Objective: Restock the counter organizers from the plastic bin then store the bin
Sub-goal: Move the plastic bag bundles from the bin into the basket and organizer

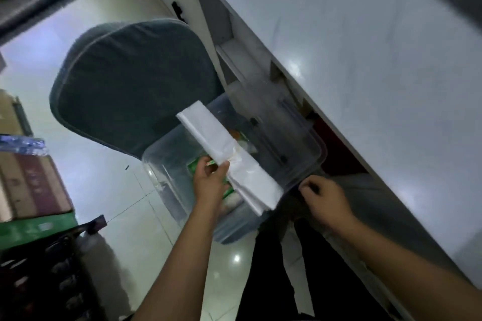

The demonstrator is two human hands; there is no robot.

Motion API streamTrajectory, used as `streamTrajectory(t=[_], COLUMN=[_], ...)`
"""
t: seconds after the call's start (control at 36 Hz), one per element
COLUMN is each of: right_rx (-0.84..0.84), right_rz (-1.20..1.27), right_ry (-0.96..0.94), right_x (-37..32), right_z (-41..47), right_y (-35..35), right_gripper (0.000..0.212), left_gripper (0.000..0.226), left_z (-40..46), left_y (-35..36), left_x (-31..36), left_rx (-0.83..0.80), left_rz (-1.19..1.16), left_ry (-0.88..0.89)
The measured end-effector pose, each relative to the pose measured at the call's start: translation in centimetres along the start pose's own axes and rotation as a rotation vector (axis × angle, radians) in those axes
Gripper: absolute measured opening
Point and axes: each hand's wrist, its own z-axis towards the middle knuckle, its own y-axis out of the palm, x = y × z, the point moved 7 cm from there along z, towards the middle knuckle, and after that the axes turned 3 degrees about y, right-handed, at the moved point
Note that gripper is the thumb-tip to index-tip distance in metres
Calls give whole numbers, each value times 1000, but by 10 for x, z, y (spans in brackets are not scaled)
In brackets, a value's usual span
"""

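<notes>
A clear plastic bin (167, 164) sits low beside the white counter (365, 60), partly on a grey cushioned seat (125, 81). My left hand (211, 180) grips a long white bundle of folded bags (227, 154), tied at its middle, and holds it over the bin's opening. Green packets (194, 165) and other small items lie inside the bin, partly hidden by the bundle and my hand. My right hand (326, 200) is at the bin's near right rim with curled fingers; whether it actually grips the rim is unclear.
Stacked cardboard boxes (34, 182) and a green box (31, 229) stand at the left on the tiled floor (117, 203). Dark items (52, 268) fill the lower left corner. Open shelves (234, 60) run under the counter edge.
</notes>
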Motion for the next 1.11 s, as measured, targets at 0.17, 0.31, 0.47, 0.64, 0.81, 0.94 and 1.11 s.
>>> streamTrajectory(t=[0.17, 0.31, 0.47, 0.64, 0.81, 0.94, 1.11], right_rx=[-136, -265, -115, 83, 342, 511, 671], right_rz=[358, 571, 800, 703, 833, 954, 1078], right_ry=[-74, -26, -36, -159, -182, -145, -60], right_x=[-56, -86, -99, -83, -26, 28, 128], right_z=[-52, -97, -146, -192, -241, -267, -309], right_y=[-27, -60, -153, -259, -343, -396, -457], right_gripper=[26, 43, 35, 28, 25, 20, 22], left_gripper=[22, 28, 38, 23, 43, 44, 56], left_z=[-69, -120, -182, -259, -333, -343, -351], left_y=[-2, 47, 127, 206, 292, 340, 400], left_x=[52, 72, 89, 104, 89, 62, 19], left_rx=[-323, -613, -938, -1137, -1267, -1201, -1131], left_rz=[162, 200, 171, 292, 466, 683, 1094], left_ry=[158, 171, 146, 329, 475, 546, 482])
